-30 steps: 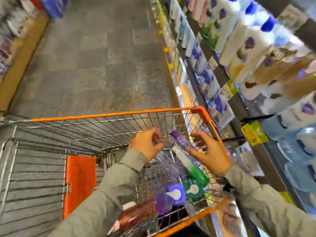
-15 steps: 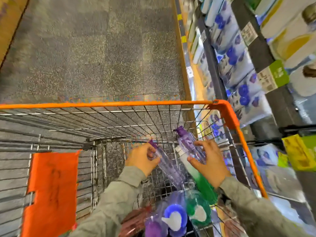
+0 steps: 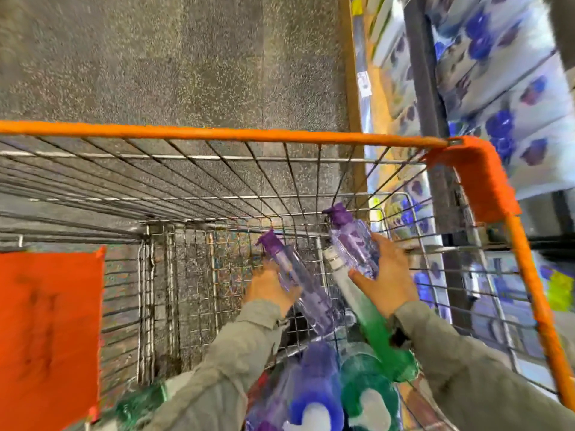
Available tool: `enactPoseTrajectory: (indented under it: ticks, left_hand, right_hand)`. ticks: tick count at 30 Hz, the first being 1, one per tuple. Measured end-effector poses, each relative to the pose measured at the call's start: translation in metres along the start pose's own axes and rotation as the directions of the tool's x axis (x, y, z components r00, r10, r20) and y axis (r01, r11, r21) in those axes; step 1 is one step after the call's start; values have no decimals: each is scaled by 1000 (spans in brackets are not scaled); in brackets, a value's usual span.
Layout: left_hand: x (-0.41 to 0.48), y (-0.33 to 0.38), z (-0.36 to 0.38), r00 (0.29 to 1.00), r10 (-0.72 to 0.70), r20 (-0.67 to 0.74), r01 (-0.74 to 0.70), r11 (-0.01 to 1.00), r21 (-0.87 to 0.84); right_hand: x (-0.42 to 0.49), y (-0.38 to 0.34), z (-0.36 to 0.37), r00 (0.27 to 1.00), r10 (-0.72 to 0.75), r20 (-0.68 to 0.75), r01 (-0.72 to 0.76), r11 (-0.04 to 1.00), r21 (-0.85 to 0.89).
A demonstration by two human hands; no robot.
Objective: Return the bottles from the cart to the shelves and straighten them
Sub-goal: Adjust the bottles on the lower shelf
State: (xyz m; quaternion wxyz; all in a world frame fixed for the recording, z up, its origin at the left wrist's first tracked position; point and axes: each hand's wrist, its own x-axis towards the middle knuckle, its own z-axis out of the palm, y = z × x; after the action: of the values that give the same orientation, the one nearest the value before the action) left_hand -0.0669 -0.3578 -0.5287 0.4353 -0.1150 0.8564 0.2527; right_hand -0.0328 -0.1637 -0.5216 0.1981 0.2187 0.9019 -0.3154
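In the centre of the frame, a little low, the left hand (image 3: 269,289) holds a clear purple bottle (image 3: 306,293), its fingers curled round the upper body. The bottle lies tilted. Its purple cap (image 3: 270,241) points to the upper left and its base goes down toward the heap of other bottles.

Just to the right, the right hand (image 3: 387,283) grips a second purple bottle (image 3: 353,247), with the thumb on the near side and the fingers behind. The cap of this one comes close to the far wire wall (image 3: 217,181) of the cart. Between the two held bottles a green bottle (image 3: 373,325) with a white neck leans. Whether it touches the second purple bottle I cannot tell. Both held bottles are inside the cart, below its orange rim (image 3: 217,133).

At the bottom centre more bottles (image 3: 314,396), blue and green, lie in a blurred heap.

Left of the hands the wire bottom shows as far as the orange flap (image 3: 46,331) at the lower left. The right side of the rim runs down the right part of the frame, and the shelves (image 3: 513,88) with white and blue packs stand just beyond it. Grey floor (image 3: 155,57) fills the upper left.
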Motion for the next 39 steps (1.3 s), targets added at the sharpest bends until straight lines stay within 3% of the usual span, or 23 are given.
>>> enactPoseTrajectory:
  ticks: [11,15,23,31,39]
  left_hand:
    - [21,2,27,984,-178,-6,176,973,-150]
    - [27,1,35,967,-251,44,249,900,-358]
    - [28,3,44,963,-247,109,263,774,-576]
    - [31,2,55,956,-280,83,250,639,-727]
    - [39,-5,57,962,-262,75,228,618,-752]
  right_hand:
    - [18,3,4,992,123,40,-123,992,0]
    - [23,2,2,985,154,83,-157,987,32]
    - [29,7,5,965,228,132,-242,964,105]
    - [32,11,7,956,258,139,-279,945,170]
    - [29,7,1,965,208,159,-246,930,275]
